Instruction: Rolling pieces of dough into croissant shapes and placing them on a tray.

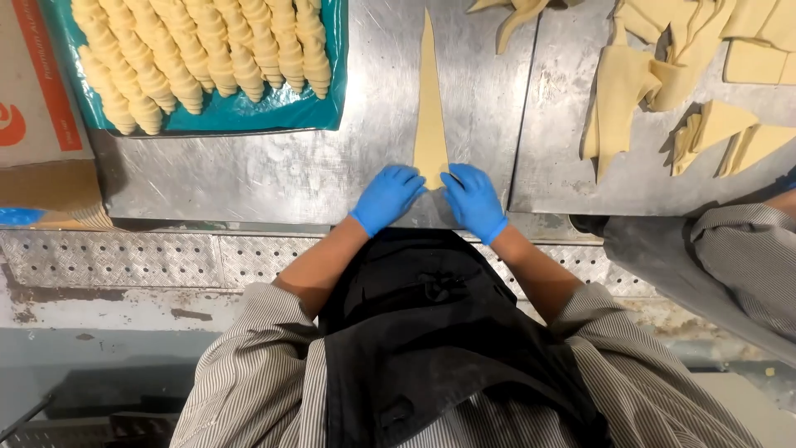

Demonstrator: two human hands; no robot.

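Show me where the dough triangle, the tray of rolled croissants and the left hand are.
dough triangle [430, 99], head view, middle of the strip
tray of rolled croissants [249, 116], head view, bare teal liner
left hand [388, 197], head view, back of glove

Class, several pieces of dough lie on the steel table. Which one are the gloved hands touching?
The long thin dough triangle lying alone, flat, at the middle of the table. Both hands, left and right, press its wide near end; the other pieces lie heaped at the right.

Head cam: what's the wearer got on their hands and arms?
Both the left hand and the right hand wear bright blue disposable gloves ending at the wrist. Forearms are bare. Grey-and-white pinstriped sleeves are pushed up to the elbows. No markings visible on the gloves.
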